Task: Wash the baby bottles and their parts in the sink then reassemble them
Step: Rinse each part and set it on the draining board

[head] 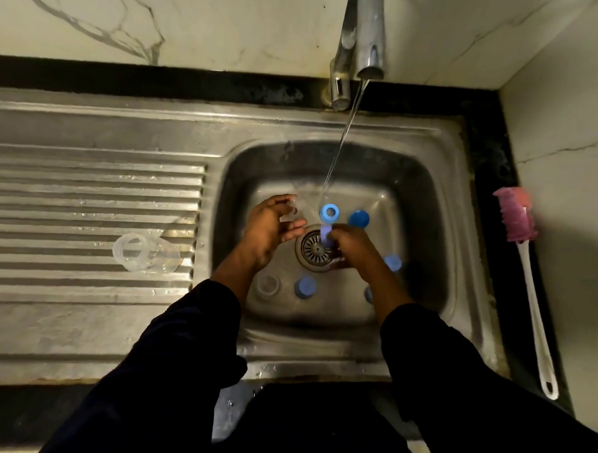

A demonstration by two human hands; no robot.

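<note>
Down in the sink [439, 205], above the drain [313, 250], our left hand [268, 230] curls its fingers round a clear part [292, 211] while our right hand [353, 247] pinches a pale blue piece [325, 237].

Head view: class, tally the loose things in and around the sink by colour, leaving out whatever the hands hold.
Blue: 5 (ring, round cap, near cap, two pieces on the right, one partly hidden)
Clear: 2 (bottle on the drainboard, cup in the basin)
Pink: 1 (brush)
Total: 8
</note>
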